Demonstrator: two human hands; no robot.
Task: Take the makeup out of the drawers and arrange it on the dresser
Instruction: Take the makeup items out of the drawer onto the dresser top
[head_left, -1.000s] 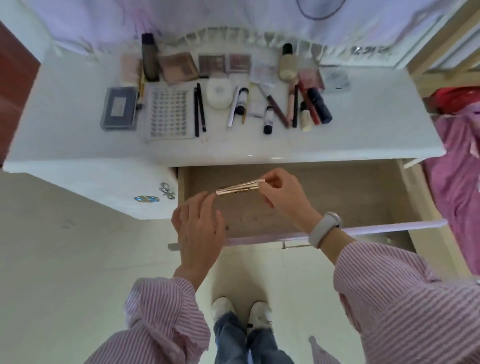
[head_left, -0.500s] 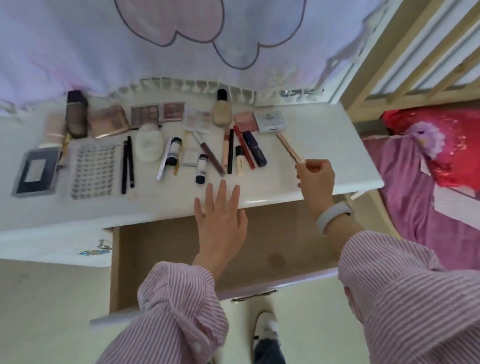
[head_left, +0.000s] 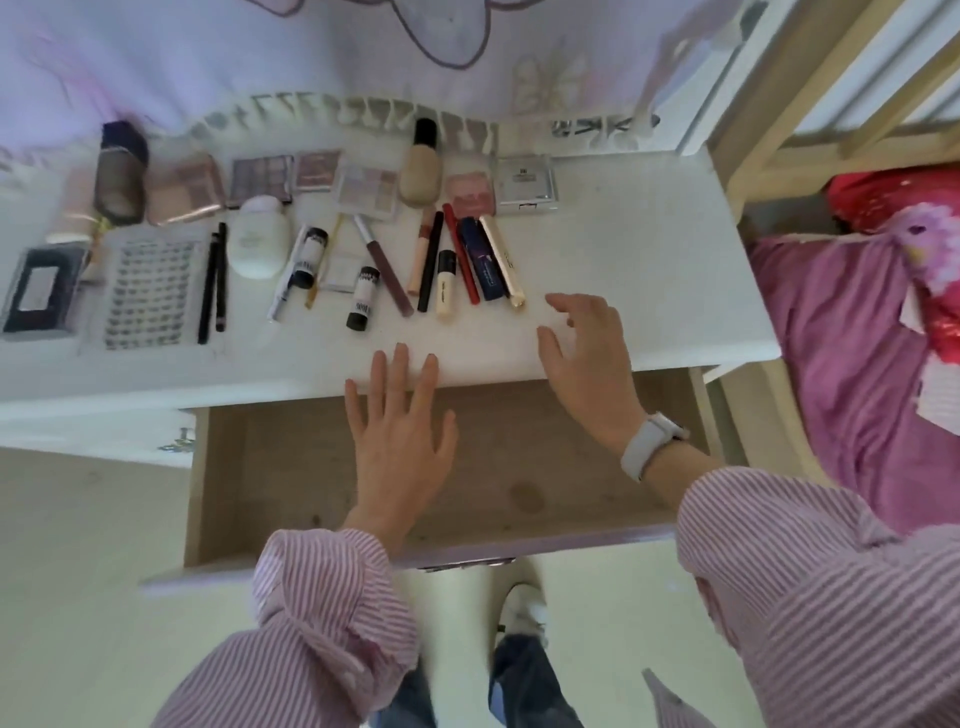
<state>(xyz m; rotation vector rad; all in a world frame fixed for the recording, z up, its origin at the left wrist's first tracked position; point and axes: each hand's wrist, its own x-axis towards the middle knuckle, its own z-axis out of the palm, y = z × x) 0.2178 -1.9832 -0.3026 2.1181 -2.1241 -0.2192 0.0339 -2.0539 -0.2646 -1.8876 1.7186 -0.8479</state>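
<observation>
On the white worktop (head_left: 649, 270) the makeup lay in rows. At the far left sat a dark case (head_left: 36, 291), then a lash tray (head_left: 148, 293) and two black pencils (head_left: 213, 283) side by side. Behind them lay a row of palettes (head_left: 260, 179), with a white jar (head_left: 258, 243) in front. Further right a beige foundation bottle (head_left: 421, 174) lay flat, a white compact (head_left: 526, 183) beyond it. In front, slim tubes and sticks fanned out, the gold tube (head_left: 501, 265) at the right end, just beside a dark blue tube (head_left: 483, 260). Below the worktop edge the wooden drawer (head_left: 291, 467) stood pulled out; its visible floor held nothing. The left hand (head_left: 400, 441) was flat over it, fingers spread, fingertips over the worktop edge. The right hand (head_left: 589, 353), wearing a white watch (head_left: 649, 447), hovered loosely spread near the gold tube, gripping nothing.
</observation>
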